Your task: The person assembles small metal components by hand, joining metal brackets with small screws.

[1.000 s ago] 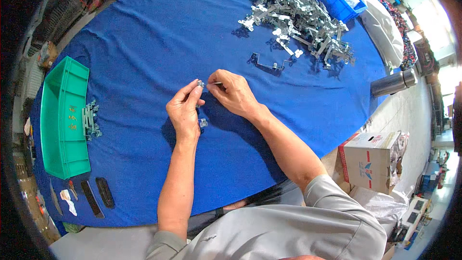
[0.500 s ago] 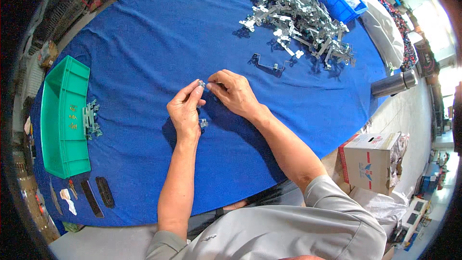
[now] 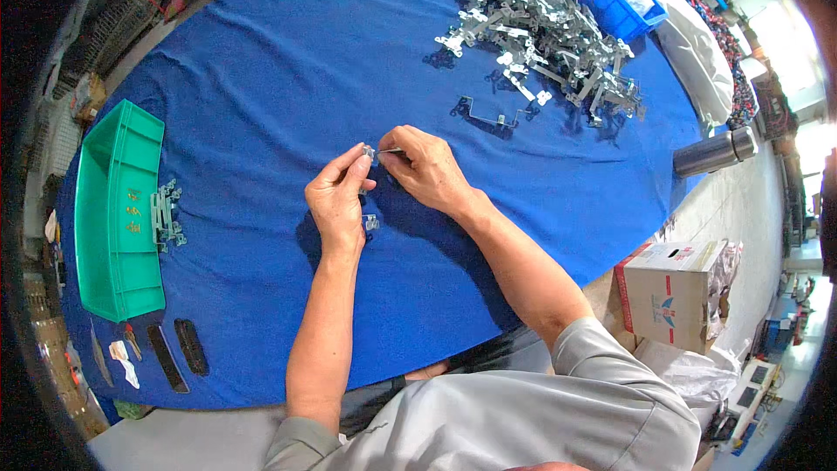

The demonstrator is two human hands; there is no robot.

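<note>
A small metal clip (image 3: 370,153) sits pinched between both hands just above the blue counter (image 3: 261,78). The left hand (image 3: 338,201) steadies it with thumb and forefinger pressed together, while the right hand (image 3: 427,167) pinches a thin metal pin (image 3: 390,151) against it. Another small piece (image 3: 372,222) lies beside the left wrist; the pile of metal brackets (image 3: 540,26) waits farther off.

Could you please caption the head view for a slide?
Both hands, left hand and right hand, pinch a small metal part over a blue table.

Blue tablecloth (image 3: 288,78), green tray (image 3: 113,209)
</note>
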